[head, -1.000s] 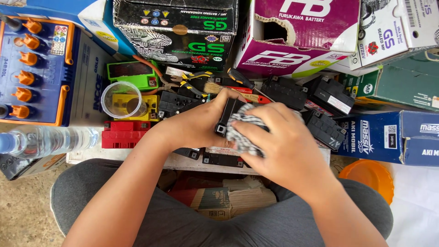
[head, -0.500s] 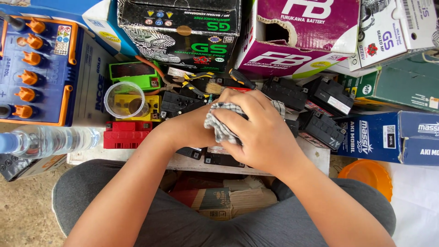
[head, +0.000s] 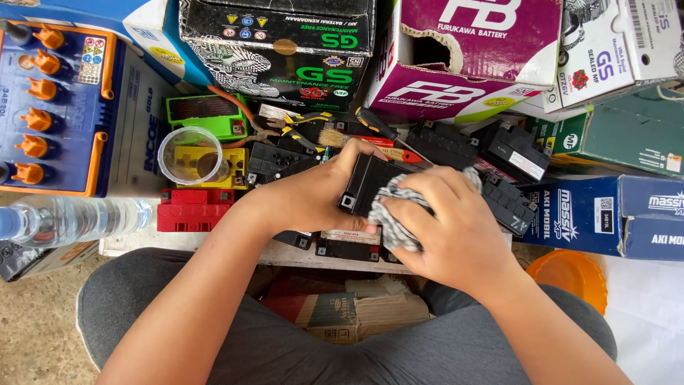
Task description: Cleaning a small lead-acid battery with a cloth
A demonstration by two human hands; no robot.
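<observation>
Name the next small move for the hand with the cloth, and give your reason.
Probably sweep the checked cloth leftward: the right hand presses it on the black battery, which the left hand steadies, and the left part lies uncovered.

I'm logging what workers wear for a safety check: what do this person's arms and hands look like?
Both forearms are bare, with no sleeves in view. The left hand and right hand wear no gloves, and no rings, watch or bracelet show. Grey trousers cover the legs.
</observation>
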